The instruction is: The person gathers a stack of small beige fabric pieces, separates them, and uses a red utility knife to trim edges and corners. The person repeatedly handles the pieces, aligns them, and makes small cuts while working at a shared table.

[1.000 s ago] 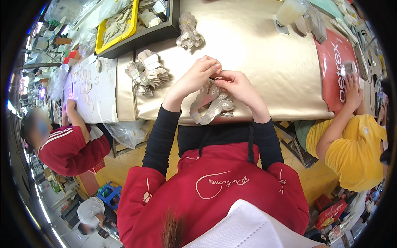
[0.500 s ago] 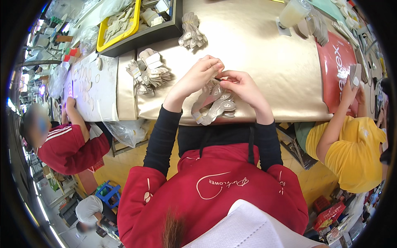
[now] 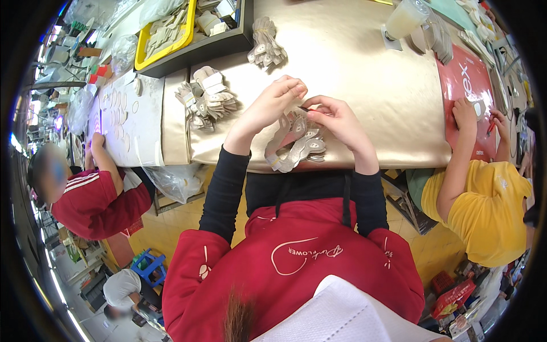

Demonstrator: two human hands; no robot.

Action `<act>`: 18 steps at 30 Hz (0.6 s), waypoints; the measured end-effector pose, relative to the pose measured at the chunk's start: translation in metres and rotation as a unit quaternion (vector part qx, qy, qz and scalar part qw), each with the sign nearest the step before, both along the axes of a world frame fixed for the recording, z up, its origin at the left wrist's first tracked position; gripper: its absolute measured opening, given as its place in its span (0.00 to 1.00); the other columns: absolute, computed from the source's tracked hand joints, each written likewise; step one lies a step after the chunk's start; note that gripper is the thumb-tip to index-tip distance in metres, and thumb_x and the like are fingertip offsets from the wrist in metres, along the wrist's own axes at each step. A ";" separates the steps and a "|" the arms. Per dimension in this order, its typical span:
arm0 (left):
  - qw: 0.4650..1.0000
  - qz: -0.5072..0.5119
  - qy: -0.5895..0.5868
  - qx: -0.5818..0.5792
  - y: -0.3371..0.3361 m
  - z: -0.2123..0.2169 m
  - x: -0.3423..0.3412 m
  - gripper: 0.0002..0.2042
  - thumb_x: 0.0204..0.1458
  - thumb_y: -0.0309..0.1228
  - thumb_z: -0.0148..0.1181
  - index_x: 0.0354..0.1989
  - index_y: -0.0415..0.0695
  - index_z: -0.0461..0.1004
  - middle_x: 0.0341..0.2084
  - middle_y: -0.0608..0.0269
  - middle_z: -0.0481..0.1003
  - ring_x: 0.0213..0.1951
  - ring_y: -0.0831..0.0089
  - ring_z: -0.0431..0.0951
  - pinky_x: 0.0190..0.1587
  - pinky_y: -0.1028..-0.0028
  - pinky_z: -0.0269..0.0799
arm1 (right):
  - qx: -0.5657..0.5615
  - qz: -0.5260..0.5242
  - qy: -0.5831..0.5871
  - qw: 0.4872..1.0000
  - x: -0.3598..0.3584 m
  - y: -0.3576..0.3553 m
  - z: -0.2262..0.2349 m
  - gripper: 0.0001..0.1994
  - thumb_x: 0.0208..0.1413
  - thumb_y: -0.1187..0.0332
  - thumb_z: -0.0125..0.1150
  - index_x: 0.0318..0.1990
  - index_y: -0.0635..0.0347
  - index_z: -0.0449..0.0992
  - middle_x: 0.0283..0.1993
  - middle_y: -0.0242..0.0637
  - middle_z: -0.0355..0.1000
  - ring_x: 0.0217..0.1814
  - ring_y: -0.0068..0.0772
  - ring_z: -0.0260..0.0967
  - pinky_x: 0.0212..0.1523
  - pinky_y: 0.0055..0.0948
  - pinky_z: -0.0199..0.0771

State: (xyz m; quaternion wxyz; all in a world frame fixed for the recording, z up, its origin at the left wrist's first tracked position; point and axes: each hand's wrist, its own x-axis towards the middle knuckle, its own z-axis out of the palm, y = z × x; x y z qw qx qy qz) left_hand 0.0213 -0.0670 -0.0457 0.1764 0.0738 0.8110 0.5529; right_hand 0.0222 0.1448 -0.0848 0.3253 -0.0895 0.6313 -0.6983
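Observation:
My left hand (image 3: 277,102) is raised over the table with its fingers pressed together. Whatever lies between its fingertips is too small to make out. Close by on the right, my right hand (image 3: 337,118) pinches a small dark and red tool (image 3: 307,109), its dark tip pointing toward my left hand. Below both hands, at the table's near edge, lies a loose cluster of grey cut-out pieces (image 3: 293,145), curved and strip-like, some with pale spots. My left hand partly covers its upper left side.
Banded bundles of grey pieces (image 3: 208,98) lie to the left, with another bundle (image 3: 266,43) farther back. A black tray (image 3: 228,43) holds a yellow basket (image 3: 191,34). A drink cup (image 3: 405,20) stands at the far right. Co-workers sit on both sides; a red sheet (image 3: 467,85) lies at right.
My right hand has drawn slightly right, exposing more of the tool's red part. My left hand barely moved. The right-hand co-worker lowered a raised stack and now has a red tool in one hand.

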 end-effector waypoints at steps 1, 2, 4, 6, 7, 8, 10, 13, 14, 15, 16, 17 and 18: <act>1.000 -0.002 0.007 0.007 -0.002 0.000 0.000 0.14 0.70 0.37 0.48 0.39 0.39 0.73 0.38 0.67 0.70 0.46 0.77 0.69 0.56 0.76 0.63 | 0.009 0.008 -0.003 1.000 -0.001 0.005 0.001 0.14 0.62 0.72 0.63 0.54 0.66 0.77 0.38 0.33 0.78 0.41 0.18 0.73 0.43 0.21 0.74; 1.000 -0.003 0.004 -0.001 -0.003 0.001 -0.001 0.14 0.70 0.37 0.48 0.38 0.39 0.72 0.38 0.67 0.70 0.46 0.77 0.69 0.56 0.76 0.63 | 0.018 0.016 -0.006 1.000 -0.002 0.009 0.002 0.14 0.62 0.72 0.63 0.54 0.65 0.77 0.37 0.31 0.78 0.40 0.16 0.72 0.43 0.20 0.72; 1.000 -0.007 0.006 -0.005 -0.003 0.000 -0.002 0.14 0.70 0.37 0.47 0.38 0.40 0.72 0.38 0.67 0.70 0.46 0.78 0.69 0.55 0.76 0.63 | 0.024 0.019 -0.008 1.000 0.000 0.010 0.001 0.14 0.63 0.72 0.62 0.54 0.65 0.77 0.36 0.31 0.78 0.39 0.16 0.72 0.42 0.20 0.72; 1.000 -0.016 0.007 0.000 -0.001 -0.002 -0.002 0.14 0.70 0.37 0.48 0.39 0.39 0.73 0.38 0.67 0.70 0.46 0.77 0.69 0.55 0.76 0.63 | -0.002 0.013 0.003 1.000 0.002 0.005 -0.001 0.13 0.61 0.72 0.63 0.52 0.66 0.78 0.37 0.34 0.79 0.39 0.18 0.73 0.42 0.22 0.74; 1.000 -0.019 0.009 0.002 0.000 -0.002 -0.002 0.14 0.70 0.37 0.48 0.40 0.39 0.73 0.38 0.67 0.70 0.46 0.77 0.69 0.55 0.76 0.63 | 0.020 0.005 0.009 1.000 0.003 0.002 -0.002 0.13 0.61 0.72 0.63 0.52 0.66 0.78 0.36 0.34 0.79 0.38 0.19 0.73 0.42 0.22 0.74; 1.000 -0.014 0.000 0.012 0.001 -0.003 -0.001 0.14 0.70 0.37 0.48 0.40 0.39 0.73 0.38 0.67 0.71 0.46 0.77 0.70 0.55 0.76 0.63 | 0.022 0.002 0.021 1.000 0.003 -0.003 -0.004 0.14 0.61 0.71 0.63 0.52 0.66 0.78 0.35 0.34 0.79 0.38 0.19 0.73 0.42 0.22 0.74; 0.999 -0.004 -0.010 0.037 0.003 -0.003 0.001 0.14 0.70 0.37 0.48 0.42 0.39 0.74 0.38 0.67 0.71 0.46 0.77 0.70 0.55 0.76 0.63 | 0.027 -0.001 0.032 0.999 0.002 -0.006 -0.004 0.14 0.61 0.70 0.64 0.52 0.65 0.79 0.35 0.34 0.79 0.37 0.19 0.74 0.41 0.22 0.74; 1.000 0.010 -0.001 0.023 0.000 0.001 0.003 0.14 0.70 0.37 0.48 0.44 0.39 0.74 0.39 0.67 0.71 0.47 0.77 0.70 0.55 0.76 0.63 | 0.052 0.001 0.047 0.998 0.000 -0.004 0.002 0.14 0.59 0.69 0.65 0.52 0.62 0.80 0.35 0.37 0.80 0.38 0.22 0.75 0.41 0.25 0.75; 1.000 0.004 0.016 0.020 -0.001 0.002 0.002 0.13 0.70 0.36 0.47 0.42 0.39 0.74 0.38 0.67 0.71 0.46 0.78 0.70 0.55 0.76 0.63 | 0.071 0.007 0.068 0.995 0.000 -0.004 0.004 0.14 0.59 0.68 0.65 0.51 0.61 0.80 0.36 0.38 0.80 0.38 0.24 0.77 0.41 0.26 0.76; 1.000 0.006 0.009 0.016 -0.002 0.004 0.002 0.13 0.70 0.36 0.47 0.42 0.39 0.73 0.38 0.67 0.71 0.46 0.78 0.69 0.55 0.76 0.63 | 0.081 0.011 0.092 0.992 0.000 -0.004 0.007 0.14 0.58 0.67 0.66 0.51 0.59 0.81 0.36 0.39 0.81 0.38 0.26 0.78 0.41 0.27 0.76; 1.000 0.007 0.008 0.021 -0.003 0.005 0.001 0.13 0.70 0.36 0.47 0.41 0.39 0.73 0.37 0.68 0.71 0.46 0.78 0.69 0.55 0.76 0.63 | 0.103 0.016 0.127 0.986 0.001 -0.007 0.009 0.14 0.57 0.66 0.66 0.50 0.57 0.82 0.36 0.40 0.81 0.38 0.28 0.79 0.41 0.28 0.77; 1.000 0.007 0.007 0.029 -0.003 0.005 0.001 0.13 0.70 0.36 0.47 0.40 0.39 0.73 0.37 0.68 0.71 0.46 0.79 0.69 0.55 0.76 0.63 | 0.116 0.019 0.166 0.979 0.003 -0.011 0.011 0.14 0.56 0.65 0.66 0.49 0.56 0.82 0.37 0.41 0.82 0.37 0.31 0.80 0.41 0.30 0.77; 1.000 0.007 0.008 0.021 -0.004 0.006 0.001 0.13 0.70 0.36 0.47 0.40 0.39 0.72 0.37 0.68 0.71 0.46 0.79 0.69 0.54 0.76 0.63 | 0.126 0.025 0.202 0.971 0.005 -0.014 0.014 0.13 0.55 0.64 0.66 0.48 0.54 0.83 0.37 0.42 0.82 0.37 0.34 0.81 0.40 0.31 0.78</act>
